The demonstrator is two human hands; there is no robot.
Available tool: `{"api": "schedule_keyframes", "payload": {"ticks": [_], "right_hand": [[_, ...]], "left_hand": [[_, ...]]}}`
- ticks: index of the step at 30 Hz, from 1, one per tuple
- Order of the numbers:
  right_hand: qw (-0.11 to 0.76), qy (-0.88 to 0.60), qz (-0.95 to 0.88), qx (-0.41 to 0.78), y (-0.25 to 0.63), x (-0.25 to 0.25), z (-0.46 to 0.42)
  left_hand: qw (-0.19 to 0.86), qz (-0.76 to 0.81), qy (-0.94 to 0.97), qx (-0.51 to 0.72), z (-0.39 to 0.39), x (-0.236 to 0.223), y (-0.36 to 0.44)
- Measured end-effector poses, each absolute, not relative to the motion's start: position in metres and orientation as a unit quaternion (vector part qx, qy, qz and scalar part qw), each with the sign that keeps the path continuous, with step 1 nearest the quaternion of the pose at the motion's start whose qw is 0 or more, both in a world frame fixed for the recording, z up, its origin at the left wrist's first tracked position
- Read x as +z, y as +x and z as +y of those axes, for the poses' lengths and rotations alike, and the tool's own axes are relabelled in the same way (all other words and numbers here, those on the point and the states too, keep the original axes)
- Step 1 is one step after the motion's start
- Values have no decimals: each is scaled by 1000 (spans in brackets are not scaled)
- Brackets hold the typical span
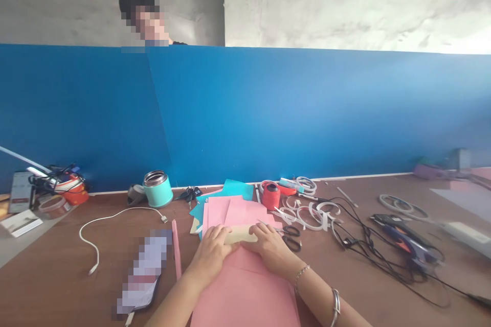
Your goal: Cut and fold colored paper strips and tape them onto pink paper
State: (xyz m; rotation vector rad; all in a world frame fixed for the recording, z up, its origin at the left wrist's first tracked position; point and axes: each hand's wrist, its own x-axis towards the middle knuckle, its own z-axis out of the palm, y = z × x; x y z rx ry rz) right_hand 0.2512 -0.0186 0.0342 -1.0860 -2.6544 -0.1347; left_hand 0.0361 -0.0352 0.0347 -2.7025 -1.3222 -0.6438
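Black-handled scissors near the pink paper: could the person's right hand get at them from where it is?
Probably yes: the scissors lie right beside the right hand, and nothing visible covers their handles. The hand would likely just need to come off the pink paper.

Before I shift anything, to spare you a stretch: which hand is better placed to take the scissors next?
Probably the right hand: the black-handled scissors lie close beside it, toward its outer side, while the left hand is farther off, across the pink paper.
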Motion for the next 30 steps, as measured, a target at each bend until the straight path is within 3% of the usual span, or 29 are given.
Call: {"api": "schedule_keyframes", "payload": {"ticks": [11,23,30], "right_hand": [[196,-426,-882,-40,293,14,-8],[180,-422,-886,-70,265,29,-13],[199,-398,-891,-89,266,26,-12]], "left_hand": [[19,-525,-821,-224,-40,27,-1],[45,-512,-821,-248,-37,37,13],[0,-495,-827,-266,-36,30,18]]}}
